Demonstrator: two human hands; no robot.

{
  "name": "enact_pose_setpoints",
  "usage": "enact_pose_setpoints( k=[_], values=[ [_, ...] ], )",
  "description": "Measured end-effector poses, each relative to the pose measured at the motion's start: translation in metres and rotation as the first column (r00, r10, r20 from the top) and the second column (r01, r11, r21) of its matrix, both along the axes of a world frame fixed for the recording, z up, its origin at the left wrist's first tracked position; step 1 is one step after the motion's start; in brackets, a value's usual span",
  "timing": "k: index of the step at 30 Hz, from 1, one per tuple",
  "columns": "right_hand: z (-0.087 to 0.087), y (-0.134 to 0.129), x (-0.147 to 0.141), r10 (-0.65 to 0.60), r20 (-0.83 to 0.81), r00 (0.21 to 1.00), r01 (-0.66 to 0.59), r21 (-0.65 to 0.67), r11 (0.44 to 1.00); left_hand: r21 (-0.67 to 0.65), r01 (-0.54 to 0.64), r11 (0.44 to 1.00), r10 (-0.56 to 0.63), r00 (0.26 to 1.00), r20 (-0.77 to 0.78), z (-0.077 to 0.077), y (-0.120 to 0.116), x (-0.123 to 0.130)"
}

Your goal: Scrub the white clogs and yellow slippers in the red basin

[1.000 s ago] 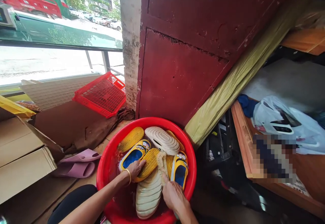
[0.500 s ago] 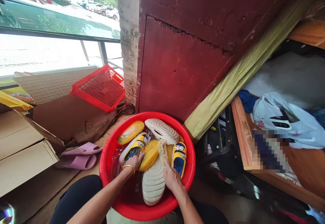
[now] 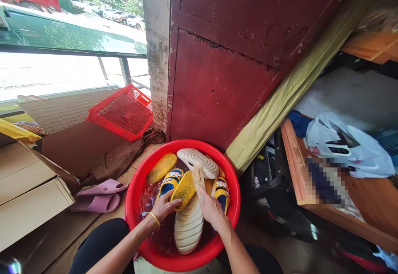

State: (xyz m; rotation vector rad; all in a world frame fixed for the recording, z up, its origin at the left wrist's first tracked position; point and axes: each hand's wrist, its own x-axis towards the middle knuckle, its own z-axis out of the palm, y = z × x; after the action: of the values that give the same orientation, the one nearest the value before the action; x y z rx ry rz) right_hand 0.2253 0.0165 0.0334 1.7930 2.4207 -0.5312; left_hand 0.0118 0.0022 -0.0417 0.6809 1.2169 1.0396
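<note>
A red basin [image 3: 133, 232] of water holds several slippers. My left hand [image 3: 164, 207] grips the near end of a yellow slipper [image 3: 185, 189] turned sole up, its thumb on the patterned sole. In my right hand [image 3: 213, 209] is a pale scrub brush [image 3: 198, 176], just right of that sole; whether its bristles touch is unclear. A yellow-and-blue cartoon slipper [image 3: 171, 178] lies beside my left hand, and another cartoon slipper [image 3: 221, 189] at the right wall. A cream ridged slipper [image 3: 188, 228] is in front, a second cream slipper [image 3: 199, 160] behind, with a yellow sole [image 3: 162, 167] at back left.
Pink slippers [image 3: 99, 197] lie on the floor left of the basin, near an opened cardboard box [image 3: 31, 187]. A red plastic crate [image 3: 124, 112] leans behind them. A dark red door [image 3: 217, 87] stands behind the basin; a wooden shelf [image 3: 294, 162] with a plastic bag [image 3: 345, 145] is on the right.
My left hand has moved from the cartoon slipper to the sole-up yellow slipper and now grips its near end, tilting it. My right hand still holds the brush. The view has shifted slightly.
</note>
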Motion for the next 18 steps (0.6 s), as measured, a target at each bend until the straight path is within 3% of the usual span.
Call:
enact_pose_setpoints(
  k=[4,7,9,15,18],
  values=[
    [-0.010,-0.047,0.013,0.191,-0.045,0.981,-0.191,-0.002,0.982,-0.019,0.011,1.000,-0.008,0.993,0.116,-0.008,-0.002,-0.001],
    [-0.015,-0.065,0.019,0.213,-0.010,0.977,-0.213,0.022,0.977,-0.116,0.016,0.993,0.002,0.989,0.150,-0.012,-0.003,0.007],
    [-0.015,-0.052,0.015,0.160,0.056,0.986,-0.162,0.029,0.986,-0.131,0.030,0.991,-0.017,0.995,0.103,-0.013,-0.002,0.013],
    [-0.004,0.032,-0.014,-0.009,0.121,0.993,0.001,0.062,0.998,-0.128,0.013,0.992,-0.018,0.999,-0.038,-0.015,-0.001,0.027],
    [-0.002,0.032,-0.017,-0.022,0.088,0.996,0.015,0.081,0.997,-0.112,-0.034,0.993,0.027,0.998,-0.061,-0.017,-0.006,0.028]
  ],
)
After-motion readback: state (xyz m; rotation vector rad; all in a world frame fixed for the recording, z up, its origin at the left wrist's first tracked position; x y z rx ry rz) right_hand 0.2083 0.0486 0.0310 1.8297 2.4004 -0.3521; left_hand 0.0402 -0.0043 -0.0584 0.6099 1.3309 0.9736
